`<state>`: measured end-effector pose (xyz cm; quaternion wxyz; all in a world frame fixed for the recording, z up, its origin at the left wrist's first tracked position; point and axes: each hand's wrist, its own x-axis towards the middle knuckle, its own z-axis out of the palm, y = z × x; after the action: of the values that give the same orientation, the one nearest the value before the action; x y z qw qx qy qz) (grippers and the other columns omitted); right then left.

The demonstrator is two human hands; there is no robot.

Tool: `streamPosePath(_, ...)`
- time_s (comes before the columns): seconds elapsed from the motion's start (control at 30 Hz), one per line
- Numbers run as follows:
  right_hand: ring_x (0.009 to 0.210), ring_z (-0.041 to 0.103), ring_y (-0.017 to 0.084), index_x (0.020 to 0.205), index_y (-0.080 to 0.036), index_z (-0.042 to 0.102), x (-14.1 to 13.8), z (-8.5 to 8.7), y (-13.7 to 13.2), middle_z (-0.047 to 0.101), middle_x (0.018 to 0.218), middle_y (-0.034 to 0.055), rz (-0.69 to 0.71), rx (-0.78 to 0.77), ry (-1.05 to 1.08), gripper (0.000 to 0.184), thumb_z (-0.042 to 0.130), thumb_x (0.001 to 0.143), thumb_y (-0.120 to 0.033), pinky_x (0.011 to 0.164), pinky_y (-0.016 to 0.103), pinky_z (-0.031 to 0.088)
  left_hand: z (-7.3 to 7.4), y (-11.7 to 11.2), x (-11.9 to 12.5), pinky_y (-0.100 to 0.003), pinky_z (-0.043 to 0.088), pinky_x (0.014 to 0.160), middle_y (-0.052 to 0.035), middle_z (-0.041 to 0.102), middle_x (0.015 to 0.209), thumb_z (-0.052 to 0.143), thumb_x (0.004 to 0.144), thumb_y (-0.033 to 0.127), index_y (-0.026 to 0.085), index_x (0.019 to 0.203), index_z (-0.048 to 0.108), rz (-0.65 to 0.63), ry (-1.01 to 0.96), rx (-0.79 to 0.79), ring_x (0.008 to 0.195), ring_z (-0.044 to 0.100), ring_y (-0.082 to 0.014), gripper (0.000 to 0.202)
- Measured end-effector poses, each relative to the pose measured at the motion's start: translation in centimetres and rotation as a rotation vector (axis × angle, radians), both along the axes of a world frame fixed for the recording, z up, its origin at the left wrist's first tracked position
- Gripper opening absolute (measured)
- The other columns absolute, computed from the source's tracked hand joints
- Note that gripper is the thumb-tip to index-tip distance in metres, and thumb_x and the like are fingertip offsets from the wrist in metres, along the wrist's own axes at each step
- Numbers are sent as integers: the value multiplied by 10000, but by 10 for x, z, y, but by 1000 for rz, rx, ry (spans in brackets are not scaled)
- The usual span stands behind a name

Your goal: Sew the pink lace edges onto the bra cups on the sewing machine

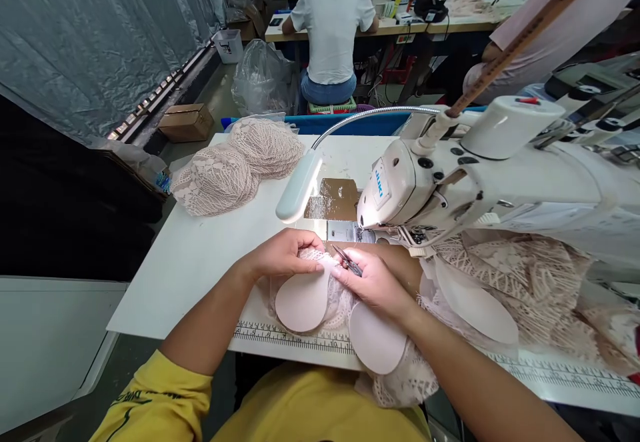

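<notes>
My left hand (pixel 284 254) lies curled on a pale pink lace bra piece (pixel 320 299) in front of the sewing machine's needle, fingers pressed down on the fabric's top edge. My right hand (pixel 373 282) is closed round small metal snips (pixel 347 260), their tips pointing at the fabric between my hands. Two smooth pink cups (pixel 303 301) face up on the table's front edge, one under each hand.
A white Juki sewing machine (pixel 450 182) with a gooseneck lamp (pixel 299 187) fills the right. Lace pieces are heaped under its arm (pixel 530 275) and piled at the table's far left (pixel 240 162). Two people sit at benches behind. A printed ruler (pixel 290 337) runs along the table front.
</notes>
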<state>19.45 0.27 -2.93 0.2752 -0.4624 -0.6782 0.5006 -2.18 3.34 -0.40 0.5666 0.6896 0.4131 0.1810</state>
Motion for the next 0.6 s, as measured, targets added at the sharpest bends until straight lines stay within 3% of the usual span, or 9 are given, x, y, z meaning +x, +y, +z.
streamPosePath(0.13, 678, 499, 143, 794, -196, 585, 1, 4, -3, 549, 715, -15, -19, 34, 22, 223, 527, 889, -389, 629, 271, 419, -3, -2, 10, -210, 365, 653, 8, 572, 797, 695, 735, 292, 144, 846, 621, 18, -47, -10, 731, 492, -113, 199)
streamPosePath(0.33, 910, 594, 189, 1016, -201, 631, 7, -3, 0, 659, 949, 40, -96, 89, 131, 230, 535, 893, -369, 847, 319, 457, -4, -4, 15, -221, 378, 653, 4, 587, 748, 669, 776, 331, 132, 838, 667, -1, -82, -191, 710, 514, -121, 209)
streamPosePath(0.5, 632, 581, 140, 1194, -194, 591, 20, -9, 3, 668, 857, 48, -72, 54, 175, 385, 427, 937, -430, 654, 308, 504, -6, -5, 14, -260, 428, 737, -36, 664, 828, 714, 747, 352, 138, 871, 720, 87, -94, -228, 791, 576, -164, 247)
streamPosePath(0.6, 786, 630, 180, 1146, -200, 640, 24, -5, 4, 687, 942, 75, -55, 107, 109, 353, 516, 891, -409, 716, 323, 519, -6, -5, 15, -261, 431, 703, -35, 667, 776, 723, 741, 380, 135, 829, 723, 142, -123, -273, 747, 583, -159, 261)
